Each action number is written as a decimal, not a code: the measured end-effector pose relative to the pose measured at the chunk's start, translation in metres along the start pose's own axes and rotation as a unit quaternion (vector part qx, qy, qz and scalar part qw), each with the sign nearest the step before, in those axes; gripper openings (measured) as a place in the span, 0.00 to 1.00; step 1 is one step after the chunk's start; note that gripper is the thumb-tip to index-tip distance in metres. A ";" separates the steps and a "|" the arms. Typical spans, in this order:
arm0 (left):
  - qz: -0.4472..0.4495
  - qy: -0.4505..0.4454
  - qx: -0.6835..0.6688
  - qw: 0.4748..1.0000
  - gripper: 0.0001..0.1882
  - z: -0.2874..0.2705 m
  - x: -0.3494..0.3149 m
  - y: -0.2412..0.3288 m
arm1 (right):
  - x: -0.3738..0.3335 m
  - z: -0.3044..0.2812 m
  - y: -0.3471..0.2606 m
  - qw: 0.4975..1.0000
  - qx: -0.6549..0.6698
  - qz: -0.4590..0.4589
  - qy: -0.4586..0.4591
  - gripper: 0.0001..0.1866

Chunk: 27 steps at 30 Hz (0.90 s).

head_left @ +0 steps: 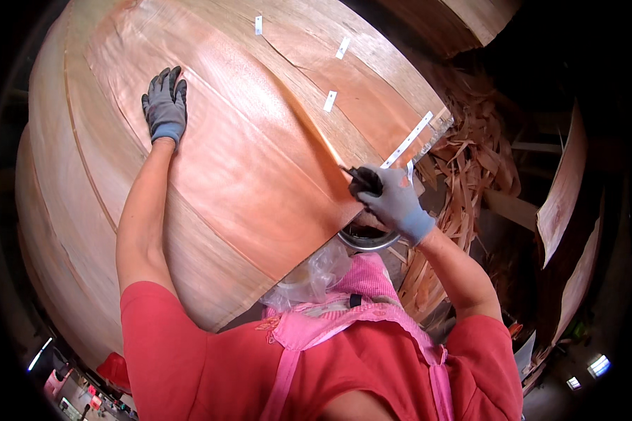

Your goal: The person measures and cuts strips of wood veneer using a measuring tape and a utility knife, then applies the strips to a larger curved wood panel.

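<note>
A large, thin, reddish-brown wood veneer sheet (225,151) lies over a broad stack of pale veneer. My left hand (165,109), in a grey glove with dark fingertips, rests flat on the sheet's left part, fingers stretched out. At the sheet's right edge, my right hand (385,196), gloved the same way, is closed with its fingers curled. The edge rises there in a curved ridge, and my fingers seem to pinch it. The curled fingers hide whether anything else is in that hand. White tape strips (330,101) stick to the veneer right of the ridge.
A longer white tape strip (407,140) runs along the stack's right end. Heaped veneer scraps (481,151) lie to the right. A round metal basin (369,242) and a clear plastic bag (309,281) are near my pink apron. Curved wood pieces (565,189) stand far right.
</note>
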State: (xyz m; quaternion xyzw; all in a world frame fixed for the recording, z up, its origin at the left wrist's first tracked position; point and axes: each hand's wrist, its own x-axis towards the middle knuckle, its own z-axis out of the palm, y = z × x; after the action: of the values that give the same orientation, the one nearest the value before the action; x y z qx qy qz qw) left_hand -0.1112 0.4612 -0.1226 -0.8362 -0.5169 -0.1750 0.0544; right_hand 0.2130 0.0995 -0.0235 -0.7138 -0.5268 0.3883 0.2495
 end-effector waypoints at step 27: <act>-0.032 -0.021 -0.051 0.998 0.30 0.011 -0.018 -0.021 | -0.009 0.044 -0.075 0.922 0.083 -0.259 -0.277 0.16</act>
State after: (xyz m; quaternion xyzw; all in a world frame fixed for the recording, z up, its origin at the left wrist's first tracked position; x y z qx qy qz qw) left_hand -0.1348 0.4585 -0.1413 -0.8244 -0.5347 -0.1854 -0.0047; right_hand 0.1341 0.1125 0.0114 -0.3931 -0.7075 0.5342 0.2438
